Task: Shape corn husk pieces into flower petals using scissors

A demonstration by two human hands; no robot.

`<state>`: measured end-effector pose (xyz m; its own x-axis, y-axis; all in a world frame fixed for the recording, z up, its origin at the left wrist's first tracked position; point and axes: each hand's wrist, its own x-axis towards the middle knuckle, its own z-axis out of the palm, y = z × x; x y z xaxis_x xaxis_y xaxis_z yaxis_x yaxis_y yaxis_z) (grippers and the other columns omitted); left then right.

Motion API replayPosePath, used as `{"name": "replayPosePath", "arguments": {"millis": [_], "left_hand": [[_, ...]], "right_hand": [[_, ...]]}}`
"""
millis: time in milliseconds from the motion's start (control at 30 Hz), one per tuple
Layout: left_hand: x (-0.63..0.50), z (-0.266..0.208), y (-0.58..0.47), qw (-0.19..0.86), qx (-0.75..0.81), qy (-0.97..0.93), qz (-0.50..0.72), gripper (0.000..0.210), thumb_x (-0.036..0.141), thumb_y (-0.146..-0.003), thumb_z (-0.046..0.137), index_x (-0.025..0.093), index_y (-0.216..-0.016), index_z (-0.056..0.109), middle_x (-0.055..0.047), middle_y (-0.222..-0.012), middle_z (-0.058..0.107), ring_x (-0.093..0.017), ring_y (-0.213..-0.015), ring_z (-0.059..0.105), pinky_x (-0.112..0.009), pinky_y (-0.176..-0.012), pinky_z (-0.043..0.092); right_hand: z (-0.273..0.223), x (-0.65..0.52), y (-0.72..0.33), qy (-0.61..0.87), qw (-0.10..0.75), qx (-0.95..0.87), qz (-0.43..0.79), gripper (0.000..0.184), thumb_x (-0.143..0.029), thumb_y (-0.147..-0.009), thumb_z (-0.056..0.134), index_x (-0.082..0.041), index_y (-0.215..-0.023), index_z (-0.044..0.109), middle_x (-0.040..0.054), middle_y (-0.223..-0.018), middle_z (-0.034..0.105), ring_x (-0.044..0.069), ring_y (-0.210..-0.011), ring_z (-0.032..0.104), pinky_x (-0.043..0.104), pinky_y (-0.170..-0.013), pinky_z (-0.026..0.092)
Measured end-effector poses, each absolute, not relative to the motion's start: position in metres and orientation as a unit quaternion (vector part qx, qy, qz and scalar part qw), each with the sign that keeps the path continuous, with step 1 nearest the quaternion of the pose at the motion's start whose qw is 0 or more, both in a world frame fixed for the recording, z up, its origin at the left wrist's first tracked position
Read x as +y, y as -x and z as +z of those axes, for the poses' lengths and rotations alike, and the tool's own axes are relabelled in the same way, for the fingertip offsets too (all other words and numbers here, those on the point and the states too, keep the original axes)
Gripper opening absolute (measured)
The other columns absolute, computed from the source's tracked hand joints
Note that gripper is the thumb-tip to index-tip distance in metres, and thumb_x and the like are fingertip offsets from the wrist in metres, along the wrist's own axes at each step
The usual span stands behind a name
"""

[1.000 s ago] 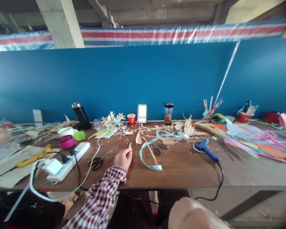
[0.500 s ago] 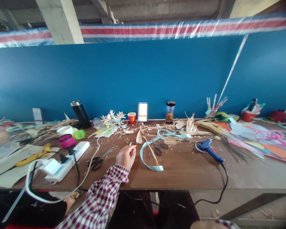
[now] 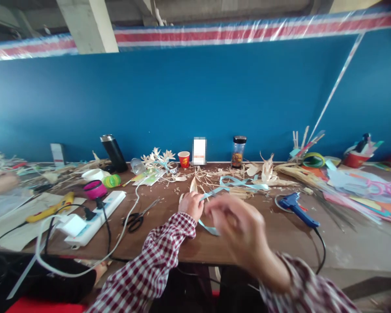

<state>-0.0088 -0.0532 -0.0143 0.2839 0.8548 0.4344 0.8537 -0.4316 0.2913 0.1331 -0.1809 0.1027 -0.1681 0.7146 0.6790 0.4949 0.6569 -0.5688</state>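
Observation:
My left hand (image 3: pixel 192 205) rests low over the table with its fingers curled and pressed together; whatever it holds is hidden. It covers part of a light blue ribbon (image 3: pixel 209 229), which curves out from beneath it. Just beyond its fingers stands a pale dried husk piece (image 3: pixel 193 186). My right hand (image 3: pixel 239 228) hangs nearer the camera, over the ribbon and right of the left hand. Motion smears its bent fingers, and their grip cannot be made out. Black-handled scissors (image 3: pixel 136 221) lie left of my left hand.
A blue glue gun (image 3: pixel 298 208) lies at right with its cable over the edge. At left are a white power strip (image 3: pixel 99 217), a yellow glue gun (image 3: pixel 52 206) and a co-worker's hand (image 3: pixel 1 184). A red cup (image 3: pixel 183 160) and glass bottle (image 3: pixel 237 153) stand behind.
My right hand has risen into view from the bottom edge to above the ribbon. My left hand has moved right and forward onto the ribbon. The second scissors are now hidden.

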Motion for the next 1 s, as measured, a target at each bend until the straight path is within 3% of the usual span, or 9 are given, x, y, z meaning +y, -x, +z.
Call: {"name": "replayPosePath", "arguments": {"millis": [133,267,400,600,733,933,1000], "left_hand": [[-0.051,-0.02,0.011,0.003,0.554,-0.79,0.262,0.02,0.02,-0.081,0.054,0.02,-0.095,0.068,-0.008,-0.094,0.065,-0.022,-0.091,0.059,-0.032,-0.082,0.045],[-0.045,-0.027,0.013,0.032,0.554,-0.79,0.26,0.023,0.018,-0.081,0.052,0.017,-0.098,0.068,-0.01,-0.096,0.066,-0.023,-0.095,0.059,-0.033,-0.087,0.044],[-0.043,-0.028,0.015,0.047,0.548,-0.799,0.243,0.032,0.008,-0.083,0.044,0.017,-0.102,0.068,-0.009,-0.099,0.067,-0.022,-0.099,0.058,-0.032,-0.088,0.044],[-0.046,-0.023,0.015,0.056,0.551,-0.8,0.229,0.034,0.006,-0.082,0.042,0.015,-0.105,0.067,-0.008,-0.101,0.068,-0.021,-0.097,0.058,-0.031,-0.088,0.044],[-0.05,-0.019,0.013,0.061,0.562,-0.795,0.217,0.032,0.009,-0.083,0.044,0.016,-0.105,0.067,-0.008,-0.1,0.068,-0.02,-0.096,0.058,-0.031,-0.088,0.043],[-0.05,-0.019,0.014,0.061,0.548,-0.805,0.218,0.03,0.009,-0.083,0.045,0.017,-0.099,0.07,-0.009,-0.094,0.068,-0.022,-0.093,0.059,-0.033,-0.084,0.044],[-0.047,-0.022,0.015,0.053,0.537,-0.812,0.222,0.029,0.008,-0.083,0.045,0.016,-0.096,0.071,-0.01,-0.09,0.068,-0.022,-0.09,0.06,-0.034,-0.083,0.045]], "right_hand": [[0.059,-0.103,-0.15,0.6,0.237,-0.762,0.047,0.018,-0.026,-0.087,0.049,-0.02,-0.081,0.065,0.0052,-0.08,0.068,0.018,-0.073,0.062,0.025,-0.065,0.043],[0.029,-0.074,-0.17,0.629,0.146,-0.763,0.002,0.015,-0.027,-0.081,0.059,-0.019,-0.092,0.063,0.0085,-0.094,0.066,0.025,-0.088,0.06,0.028,-0.07,0.041],[0.021,-0.07,-0.177,0.624,0.13,-0.769,0.043,0.02,-0.012,-0.08,0.05,-0.017,-0.096,0.061,0.0089,-0.092,0.064,0.021,-0.084,0.06,0.027,-0.07,0.039],[0.024,-0.058,-0.194,0.59,0.144,-0.792,0.067,0.034,-0.001,-0.067,0.052,-0.018,-0.094,0.063,0.0063,-0.093,0.065,0.02,-0.085,0.059,0.026,-0.072,0.038],[0.038,-0.035,-0.195,0.58,0.179,-0.791,0.075,0.028,-0.009,-0.072,0.054,-0.018,-0.098,0.062,0.005,-0.091,0.066,0.018,-0.082,0.059,0.024,-0.068,0.038],[0.041,0.011,-0.149,0.605,0.198,-0.767,0.075,0.021,-0.01,-0.076,0.06,-0.015,-0.096,0.062,0.0073,-0.093,0.066,0.021,-0.091,0.059,0.028,-0.075,0.043],[0.035,0.021,-0.132,0.611,0.2,-0.762,0.077,0.015,-0.021,-0.085,0.059,-0.014,-0.098,0.062,0.0069,-0.098,0.064,0.019,-0.091,0.059,0.033,-0.078,0.047]]}}
